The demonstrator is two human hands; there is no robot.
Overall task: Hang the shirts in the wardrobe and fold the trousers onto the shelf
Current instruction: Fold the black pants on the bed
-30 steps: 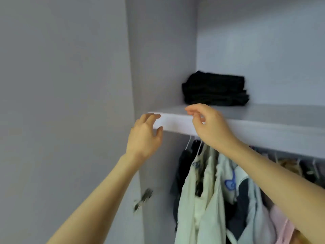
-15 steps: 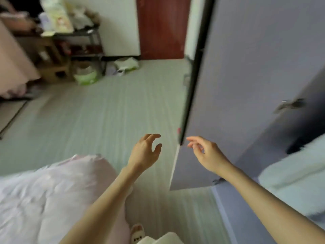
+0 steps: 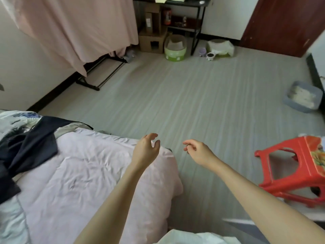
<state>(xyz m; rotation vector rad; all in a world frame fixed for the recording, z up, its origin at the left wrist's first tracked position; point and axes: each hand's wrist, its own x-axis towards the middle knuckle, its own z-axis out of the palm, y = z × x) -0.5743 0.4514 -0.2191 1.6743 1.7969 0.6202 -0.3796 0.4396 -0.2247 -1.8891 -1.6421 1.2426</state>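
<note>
In the head view, my left hand [image 3: 146,149] and right hand [image 3: 197,152] hang free over the bed corner, fingers loosely curled, holding nothing. The dark garment [image 3: 29,145] lies on the pink quilt [image 3: 84,173] at far left, probably waiting because it is next to take.
</note>
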